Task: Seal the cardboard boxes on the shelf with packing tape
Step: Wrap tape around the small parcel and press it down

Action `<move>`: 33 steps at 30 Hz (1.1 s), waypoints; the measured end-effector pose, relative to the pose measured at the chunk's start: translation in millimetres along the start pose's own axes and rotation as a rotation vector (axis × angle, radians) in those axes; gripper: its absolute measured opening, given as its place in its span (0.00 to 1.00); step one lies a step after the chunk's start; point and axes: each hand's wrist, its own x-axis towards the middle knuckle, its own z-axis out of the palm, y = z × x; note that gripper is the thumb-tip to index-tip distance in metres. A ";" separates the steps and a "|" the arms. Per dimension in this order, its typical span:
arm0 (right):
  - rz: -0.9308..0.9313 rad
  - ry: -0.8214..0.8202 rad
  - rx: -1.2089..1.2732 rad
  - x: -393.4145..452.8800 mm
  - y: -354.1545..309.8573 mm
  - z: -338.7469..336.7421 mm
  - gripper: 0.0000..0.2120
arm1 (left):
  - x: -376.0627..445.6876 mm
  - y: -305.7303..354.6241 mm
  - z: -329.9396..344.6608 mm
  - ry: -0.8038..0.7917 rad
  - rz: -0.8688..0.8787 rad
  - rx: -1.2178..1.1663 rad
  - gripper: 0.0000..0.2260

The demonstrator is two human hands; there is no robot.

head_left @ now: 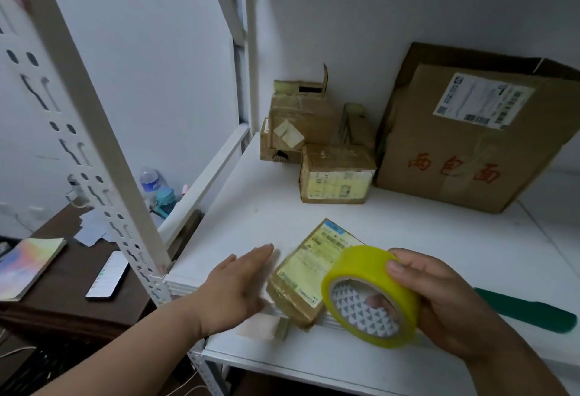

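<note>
The right hand (452, 298) grips the yellow packing-tape roll (372, 295) above the small labelled cardboard box (309, 273) at the white shelf's (260, 207) front edge. The left hand (241, 282), flat-fingered, seemingly touches the box; nudged forward, it could tip off.

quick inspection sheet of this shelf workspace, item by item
surface: white shelf board, boxes on it.
job's things: yellow tape roll; small labelled box at front edge; large box at the back wall; three small boxes beside it.
clutter: green flat object at right; loose tape scrap at front edge.
grippers: right hand grips the tape roll; left hand flat, fingers straight, beside the small box.
cables: thin white cables lower left.
surroundings: dark desk with phone, notebook, bottle.
</note>
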 end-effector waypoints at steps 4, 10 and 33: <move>-0.017 0.013 -0.009 2.1 8.8 0.8 0.33 | -8.1 29.1 -7.6 0.038 -0.043 -0.490 0.39; -0.009 0.019 -0.019 -1.5 12.4 0.8 0.31 | -5.4 53.2 -1.0 0.015 0.018 -0.175 0.59; 0.066 0.017 -0.058 -13.5 -10.9 16.1 0.16 | 8.7 40.8 12.8 0.215 0.023 -0.113 0.48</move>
